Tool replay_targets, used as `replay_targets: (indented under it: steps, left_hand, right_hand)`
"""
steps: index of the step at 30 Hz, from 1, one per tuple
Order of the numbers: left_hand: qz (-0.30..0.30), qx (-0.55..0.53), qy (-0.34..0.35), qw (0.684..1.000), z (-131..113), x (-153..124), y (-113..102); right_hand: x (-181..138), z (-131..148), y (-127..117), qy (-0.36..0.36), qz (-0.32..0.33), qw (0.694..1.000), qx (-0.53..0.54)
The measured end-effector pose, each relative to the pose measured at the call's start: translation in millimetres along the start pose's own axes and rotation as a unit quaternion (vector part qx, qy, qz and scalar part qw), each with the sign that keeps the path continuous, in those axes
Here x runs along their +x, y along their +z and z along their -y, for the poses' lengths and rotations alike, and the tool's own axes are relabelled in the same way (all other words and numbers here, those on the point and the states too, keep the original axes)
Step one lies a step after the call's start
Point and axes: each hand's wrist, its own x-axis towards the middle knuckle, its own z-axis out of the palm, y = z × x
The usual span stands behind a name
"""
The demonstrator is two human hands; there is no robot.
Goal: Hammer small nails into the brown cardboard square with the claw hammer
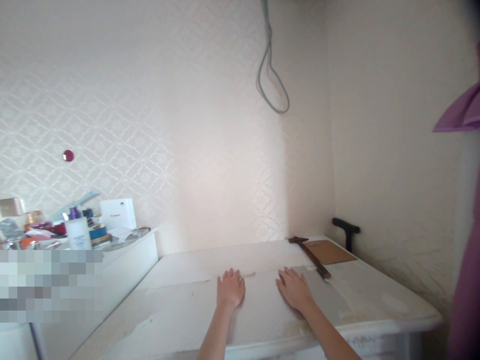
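Note:
My left hand (230, 289) rests palm down on a worn white tabletop (172, 310), fingers stretched out and nothing in it. To its right my right hand (294, 289) also lies flat, its fingers pointing away from me and slightly left. Beyond the right hand is a hammer (313, 257) with a dark head and brown wooden handle, its handle end towards me. The hammer lies along the left edge of a flat brown board or notebook (330, 251); neither hand touches them.
Left of the table, a higher white cabinet (127, 275) carries bottles, jars and a white box (118, 214). A grey cable loop (287, 95) hangs on the wall. A black T-shaped handle (347, 230) stands behind the table's right edge; purple cloth (465, 280) hangs at far right.

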Motion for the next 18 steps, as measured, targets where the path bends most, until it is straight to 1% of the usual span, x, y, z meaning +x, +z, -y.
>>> replay_targets:
  steps: [18]
  left_hand:
    - [-0.01,0.0,0.004,1.0,0.4,-0.1,1.3]
  right_hand:
    - [-0.1,-0.7,-0.8,-0.001,0.002,1.0,-0.004]
